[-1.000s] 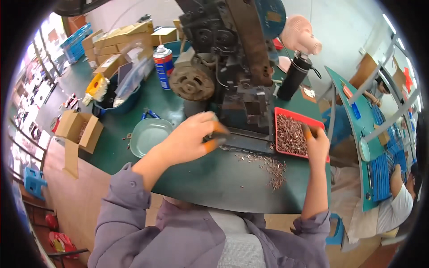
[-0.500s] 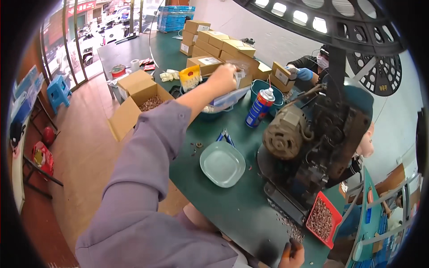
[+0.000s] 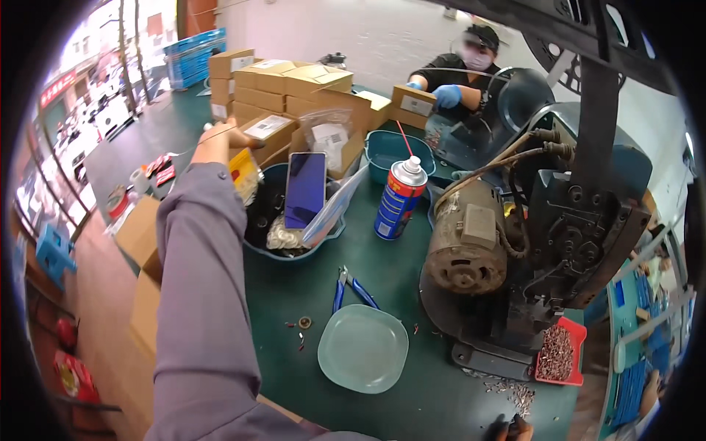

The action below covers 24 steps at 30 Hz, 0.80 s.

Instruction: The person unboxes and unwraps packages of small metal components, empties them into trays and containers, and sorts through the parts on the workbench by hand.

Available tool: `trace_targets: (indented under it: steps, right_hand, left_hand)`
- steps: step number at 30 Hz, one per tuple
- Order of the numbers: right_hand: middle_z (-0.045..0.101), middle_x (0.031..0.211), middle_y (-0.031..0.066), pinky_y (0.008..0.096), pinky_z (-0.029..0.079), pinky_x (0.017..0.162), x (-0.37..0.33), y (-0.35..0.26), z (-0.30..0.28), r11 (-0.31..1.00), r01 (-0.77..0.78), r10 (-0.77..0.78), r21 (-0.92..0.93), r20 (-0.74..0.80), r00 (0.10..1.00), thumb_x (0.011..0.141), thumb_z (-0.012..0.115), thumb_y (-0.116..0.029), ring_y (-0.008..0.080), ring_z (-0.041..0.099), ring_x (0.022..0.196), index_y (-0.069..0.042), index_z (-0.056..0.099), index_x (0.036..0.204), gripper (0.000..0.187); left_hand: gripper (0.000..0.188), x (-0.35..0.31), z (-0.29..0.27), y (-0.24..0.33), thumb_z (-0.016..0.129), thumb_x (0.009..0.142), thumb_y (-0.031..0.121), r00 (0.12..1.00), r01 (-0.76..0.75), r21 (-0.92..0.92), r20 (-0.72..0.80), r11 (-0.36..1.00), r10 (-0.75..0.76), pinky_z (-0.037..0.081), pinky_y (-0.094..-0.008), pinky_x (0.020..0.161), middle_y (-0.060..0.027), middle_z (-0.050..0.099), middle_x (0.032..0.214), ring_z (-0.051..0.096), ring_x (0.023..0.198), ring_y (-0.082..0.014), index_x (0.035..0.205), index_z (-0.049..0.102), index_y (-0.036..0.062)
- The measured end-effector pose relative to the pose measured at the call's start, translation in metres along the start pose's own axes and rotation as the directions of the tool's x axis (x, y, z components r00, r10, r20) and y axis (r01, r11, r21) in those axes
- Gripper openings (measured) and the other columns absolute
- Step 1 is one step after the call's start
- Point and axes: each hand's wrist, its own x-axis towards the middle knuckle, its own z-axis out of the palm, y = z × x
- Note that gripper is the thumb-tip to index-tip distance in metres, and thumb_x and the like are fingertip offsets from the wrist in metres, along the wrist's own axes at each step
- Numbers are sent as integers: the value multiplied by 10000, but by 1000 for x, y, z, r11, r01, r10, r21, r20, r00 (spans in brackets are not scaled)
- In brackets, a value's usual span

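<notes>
My left hand [image 3: 232, 137] reaches far across the table, beside the stacked cardboard boxes [image 3: 272, 90] and behind a yellow pouch [image 3: 245, 176]. A small white thing shows at its edge, and its fingers are partly hidden. Below it, a dark basin [image 3: 294, 254] holds a phone-like flat blue-screened device [image 3: 305, 192] and clear plastic bags. My right hand [image 3: 517, 428] shows only in part at the lower edge, its fingertips dark, near loose small brown metal pieces [image 3: 523, 398]. What its fingers do is cut off.
A pale green tray [image 3: 363, 350] lies by blue-handled pliers [image 3: 354, 290]. A spray can [image 3: 400, 200] stands near a teal basin [image 3: 379, 156]. On the right are a machine with a motor [image 3: 471, 246] and a red scoop tray [image 3: 578, 353]. A masked person in blue gloves [image 3: 447, 95] works opposite.
My left hand has moved left from over the basin to beside the boxes, uncovering the basin's contents. The view has shifted, and my right hand is lower in it.
</notes>
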Motion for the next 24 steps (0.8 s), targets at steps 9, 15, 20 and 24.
trace_targets:
  steps: [9,15,20,24]
  right_hand:
    - [549,753,91,331,416,570,3,-1,2,999,-33,33,-29,-8,999,830,686,-120,208,493,616,-16,655,1064,258]
    - [541,722,78,325,409,562,3,1,-2,999,-5,4,-50,-14,1000,823,682,-112,211,484,605,-42,662,1068,255]
    - [555,739,90,330,428,586,-3,6,-5,999,-42,42,-26,-11,999,819,682,-130,229,503,625,-50,657,1073,267]
    - [566,838,83,287,437,706,-6,14,3,997,-38,41,69,-41,998,815,616,-8,188,540,768,13,608,1022,209]
  left_hand:
    - [1299,26,10,5,768,547,609,977,-126,-126,155,984,145,254,-362,1108,-233,269,1479,293,1371,-305,1467,101,-20]
    - [1149,7,-9,33,804,479,395,937,-96,54,-333,994,109,339,-400,1064,-262,302,1394,319,1294,-405,1421,270,9]
    - [875,-35,-34,43,742,530,309,819,-165,128,-534,978,208,378,-391,1029,-245,393,1288,397,1194,-381,1309,448,41]
    - [812,-68,-50,38,730,573,346,742,-87,-21,-668,996,51,386,-402,981,-236,529,1190,448,1147,-381,1281,472,45]
